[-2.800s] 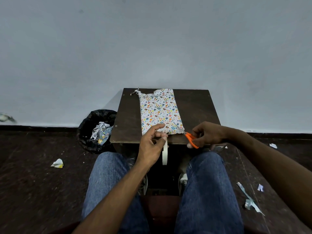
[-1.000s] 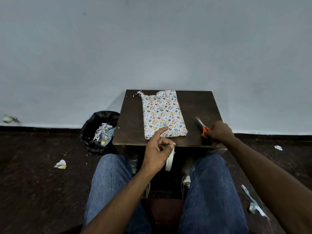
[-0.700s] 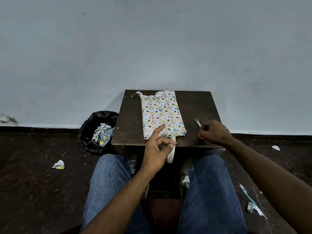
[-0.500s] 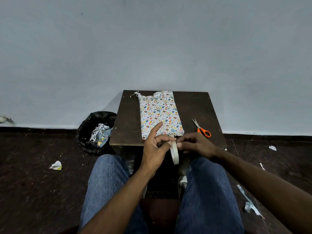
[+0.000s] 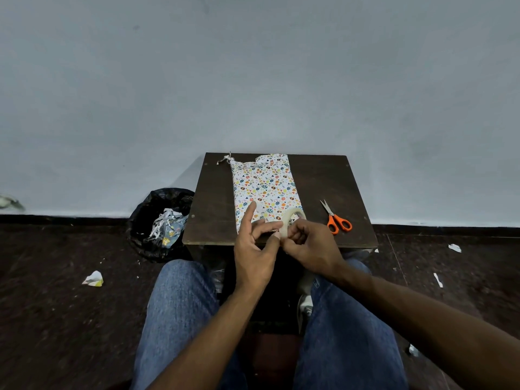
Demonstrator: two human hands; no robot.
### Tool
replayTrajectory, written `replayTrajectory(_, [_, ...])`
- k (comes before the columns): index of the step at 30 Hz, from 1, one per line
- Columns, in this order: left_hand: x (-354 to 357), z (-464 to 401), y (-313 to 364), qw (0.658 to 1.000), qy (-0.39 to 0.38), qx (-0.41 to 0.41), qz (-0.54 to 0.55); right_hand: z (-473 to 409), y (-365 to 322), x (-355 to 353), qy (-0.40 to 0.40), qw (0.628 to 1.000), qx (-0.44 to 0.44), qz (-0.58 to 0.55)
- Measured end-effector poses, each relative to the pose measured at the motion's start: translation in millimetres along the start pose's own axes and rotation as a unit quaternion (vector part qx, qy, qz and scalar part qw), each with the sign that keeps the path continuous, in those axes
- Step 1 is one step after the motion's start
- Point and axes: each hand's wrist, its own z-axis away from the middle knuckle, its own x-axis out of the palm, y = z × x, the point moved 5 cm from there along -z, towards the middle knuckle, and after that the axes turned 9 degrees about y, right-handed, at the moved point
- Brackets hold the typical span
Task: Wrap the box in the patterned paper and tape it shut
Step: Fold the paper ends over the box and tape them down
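The box wrapped in white patterned paper lies lengthwise on the small dark table, its far end crumpled and loose. A roll of pale tape is held over the box's near end. My left hand holds the roll between thumb and curled fingers, with the index finger stretched out over the paper. My right hand pinches at the roll's edge from the right. Orange-handled scissors lie on the table right of the box, touched by neither hand.
A black bin with paper scraps stands on the floor left of the table. Torn paper bits lie scattered on the dark floor on both sides. My knees in jeans are under the near table edge. A grey wall is behind.
My right hand put the scissors down on the table and came across to the tape roll. The roll has risen from below the table edge to the box's near end.
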Motion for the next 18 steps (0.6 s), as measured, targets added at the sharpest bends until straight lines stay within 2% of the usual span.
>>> replayTrajectory(3, [-0.9, 0.9, 1.3, 0.999, 0.038, 0.014, -0.002, 1.8, -8.8, 0.4, 0.039, 0.998, -0.025, 0.050])
replayTrajectory(10, [-4.9, -1.6, 6.0, 0.996, 0.091, 0.014, 0.016, 6.9, -27.4, 5.4, 0.061, 0.995, -0.064, 0.041])
replayTrajectory(15, [-3.4, -4.6, 1.4, 0.989, 0.086, -0.086, 0.088, 6.7, -32.4, 4.1, 0.058, 0.995, -0.075, 0.017])
replayTrajectory(18, [-3.1, -6.3, -0.8, 0.985, 0.077, -0.116, 0.104, 6.0, -27.6, 4.3, 0.041, 0.996, -0.082, 0.009])
